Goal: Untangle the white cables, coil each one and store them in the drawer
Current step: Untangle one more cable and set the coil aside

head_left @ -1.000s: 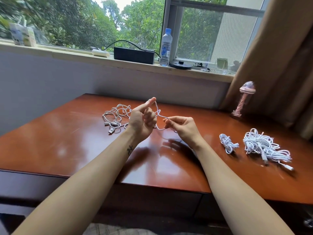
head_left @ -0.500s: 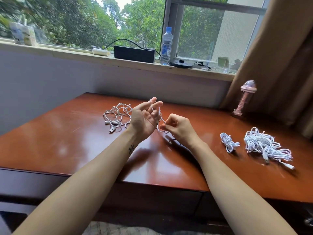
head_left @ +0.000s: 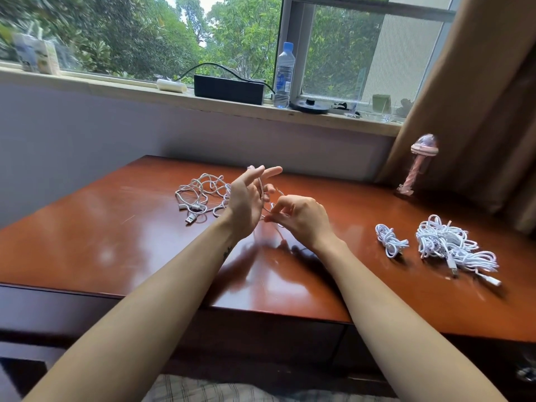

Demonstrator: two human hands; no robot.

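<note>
Holding thin white cable (head_left: 261, 188) looped over left hand (head_left: 246, 204), fingers straight and spread | right hand (head_left: 301, 219) pinches same cable, thumb and forefinger, beside left palm | loose white cable tangle (head_left: 200, 195) behind left hand on glossy red-brown wooden desk (head_left: 116, 242) | small coiled white bundle (head_left: 390, 240) and bigger white cable heap (head_left: 452, 248) at right (near each other, not touching)
</note>
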